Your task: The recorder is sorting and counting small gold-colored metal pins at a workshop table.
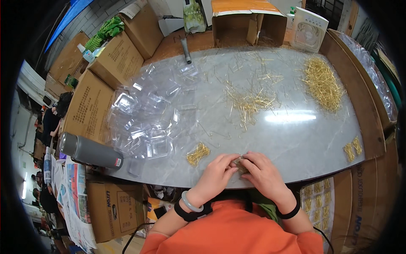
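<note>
Gold-looking wire pieces point(242, 167) sit between the left hand point(216, 174) and right hand point(263, 174), both pinched narrow around them near the closest edge of the surface point(304, 148); a loosened pinch could spill them over it. Glossy grey, it carries loose hooks point(253, 103) and clear plastic trays point(160, 147); cardboard boxes point(91, 111) stand left, a white fan point(309, 30) far right.

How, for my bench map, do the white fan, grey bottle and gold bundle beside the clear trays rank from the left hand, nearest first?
From the left hand:
1. Gold bundle, just ahead, leftward
2. Grey bottle, far left
3. White fan, far back, right side
</note>
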Demonstrator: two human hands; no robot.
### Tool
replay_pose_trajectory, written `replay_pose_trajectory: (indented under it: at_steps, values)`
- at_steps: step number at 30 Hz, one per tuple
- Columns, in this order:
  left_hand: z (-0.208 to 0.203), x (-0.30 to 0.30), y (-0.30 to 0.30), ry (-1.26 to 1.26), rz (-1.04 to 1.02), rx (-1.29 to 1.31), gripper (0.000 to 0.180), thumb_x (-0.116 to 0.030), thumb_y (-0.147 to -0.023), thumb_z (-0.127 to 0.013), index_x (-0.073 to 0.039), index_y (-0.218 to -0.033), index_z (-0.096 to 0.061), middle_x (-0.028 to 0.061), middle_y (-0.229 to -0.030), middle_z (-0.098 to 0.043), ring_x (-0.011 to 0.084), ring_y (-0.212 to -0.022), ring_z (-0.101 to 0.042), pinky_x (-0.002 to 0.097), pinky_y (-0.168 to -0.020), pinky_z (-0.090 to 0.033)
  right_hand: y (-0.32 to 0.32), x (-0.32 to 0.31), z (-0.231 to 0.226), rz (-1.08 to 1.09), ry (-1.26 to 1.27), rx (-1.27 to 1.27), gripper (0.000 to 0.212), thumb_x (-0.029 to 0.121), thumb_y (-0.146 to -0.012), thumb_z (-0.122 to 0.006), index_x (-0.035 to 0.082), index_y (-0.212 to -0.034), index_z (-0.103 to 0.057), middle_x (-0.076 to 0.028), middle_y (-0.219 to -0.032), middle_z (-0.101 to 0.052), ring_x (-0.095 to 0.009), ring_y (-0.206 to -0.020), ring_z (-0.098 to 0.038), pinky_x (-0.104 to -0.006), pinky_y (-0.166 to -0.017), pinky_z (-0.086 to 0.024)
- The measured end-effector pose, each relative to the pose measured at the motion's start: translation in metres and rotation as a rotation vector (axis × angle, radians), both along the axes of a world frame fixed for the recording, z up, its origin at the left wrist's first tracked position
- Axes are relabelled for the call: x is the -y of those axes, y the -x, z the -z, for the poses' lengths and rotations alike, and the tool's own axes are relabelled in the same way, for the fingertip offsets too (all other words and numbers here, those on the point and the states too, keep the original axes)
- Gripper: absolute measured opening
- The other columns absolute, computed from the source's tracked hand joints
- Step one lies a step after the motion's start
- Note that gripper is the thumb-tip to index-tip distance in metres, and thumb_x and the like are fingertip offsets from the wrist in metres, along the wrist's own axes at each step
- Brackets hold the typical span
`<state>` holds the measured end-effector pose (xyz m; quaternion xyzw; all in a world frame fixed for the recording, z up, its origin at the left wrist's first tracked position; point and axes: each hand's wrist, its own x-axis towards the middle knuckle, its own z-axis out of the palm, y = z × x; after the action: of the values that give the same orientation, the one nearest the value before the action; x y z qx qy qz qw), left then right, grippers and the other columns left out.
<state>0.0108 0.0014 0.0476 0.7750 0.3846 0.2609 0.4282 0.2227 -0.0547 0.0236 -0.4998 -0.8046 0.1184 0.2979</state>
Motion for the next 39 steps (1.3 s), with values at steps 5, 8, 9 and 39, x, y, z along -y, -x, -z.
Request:
replay_pose_trajectory:
  at_steps: [5, 8, 9, 39]
  values:
    - [-0.004, 0.007, 0.012, -0.423, 0.054, -0.185, 0.059, -0.013, -0.085, -0.078, 0.0, -0.139, -0.056, 0.0177, -0.139, -0.053, 0.0347, -0.119, -0.056, 0.0423, -0.1, -0.049, 0.004, 0.006, -0.021, 0.078, -0.009, -0.001, 0.054, 0.018, -0.083, -0.08, 0.005, -0.13, -0.059, -0.013, -0.134, -0.058, -0.034, -0.122, -0.057, -0.0466, -0.105, -0.044]
    - [-0.003, 0.001, 0.009, -0.451, 0.094, -0.233, 0.067, -0.018, -0.084, -0.08, 0.0, -0.143, -0.053, 0.0162, -0.136, -0.057, 0.037, -0.123, -0.051, 0.0447, -0.104, -0.044, 0.001, 0.002, -0.01, 0.039, -0.052, 0.054, 0.052, 0.018, -0.082, -0.079, 0.005, -0.129, -0.06, -0.011, -0.133, -0.06, -0.032, -0.121, -0.057, -0.0455, -0.105, -0.043]
    - [-0.002, 0.001, 0.008, -0.438, 0.09, -0.238, 0.064, -0.017, -0.085, -0.079, 0.0, -0.142, -0.054, 0.0162, -0.135, -0.058, 0.037, -0.121, -0.053, 0.0444, -0.102, -0.045, -0.002, 0.001, -0.007, 0.007, -0.064, 0.048, 0.052, 0.017, -0.082, -0.08, 0.005, -0.128, -0.06, -0.01, -0.132, -0.06, -0.032, -0.121, -0.057, -0.0456, -0.105, -0.043]
    - [0.015, 0.008, -0.016, -0.402, 0.185, -0.173, 0.071, -0.02, -0.086, -0.08, 0.007, -0.143, -0.049, 0.0218, -0.146, -0.049, 0.0445, -0.142, -0.041, 0.0534, -0.12, -0.034, -0.035, 0.033, -0.027, 0.275, 0.041, -0.054, 0.047, 0.016, -0.073, -0.086, 0.008, -0.115, -0.067, -0.008, -0.112, -0.067, -0.031, -0.105, -0.06, -0.0447, -0.092, -0.048]
